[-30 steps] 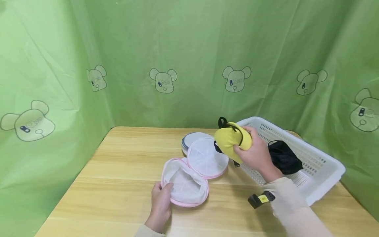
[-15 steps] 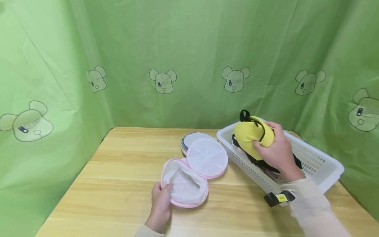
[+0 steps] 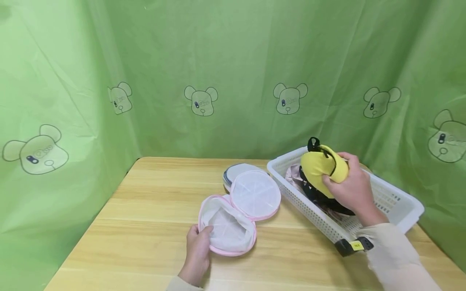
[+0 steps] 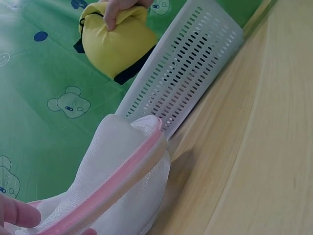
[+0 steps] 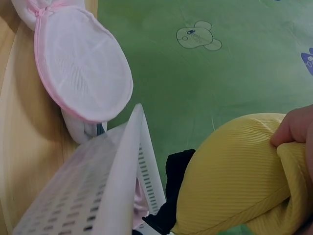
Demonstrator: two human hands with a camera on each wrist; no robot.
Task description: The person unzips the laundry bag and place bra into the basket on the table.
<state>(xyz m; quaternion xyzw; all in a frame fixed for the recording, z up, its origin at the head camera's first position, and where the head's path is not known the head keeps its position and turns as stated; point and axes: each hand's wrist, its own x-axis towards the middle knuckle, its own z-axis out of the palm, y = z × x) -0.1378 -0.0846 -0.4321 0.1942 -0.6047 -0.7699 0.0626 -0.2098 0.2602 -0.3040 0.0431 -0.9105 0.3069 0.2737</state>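
My right hand grips a folded yellow bra with black straps, above the white plastic basket. Ribbed fabric shows on the bra in the right wrist view, with its black band near the basket's wall. My left hand pinches the near-left rim of a white mesh laundry bag with pink zip edging. The bag lies unzipped on the table, its round lid folded back to the far right. In the left wrist view, only some fingers show at the bag's edge.
Dark and pale pink garments lie in the basket, partly hidden by the bra and right hand. Behind the lid sits another round bag with dark blue-grey edging. Green curtains enclose the wooden table.
My right hand has carried the yellow bra rightward, from beside the bag's lid to over the basket. The left hand and the laundry bag have stayed in place.
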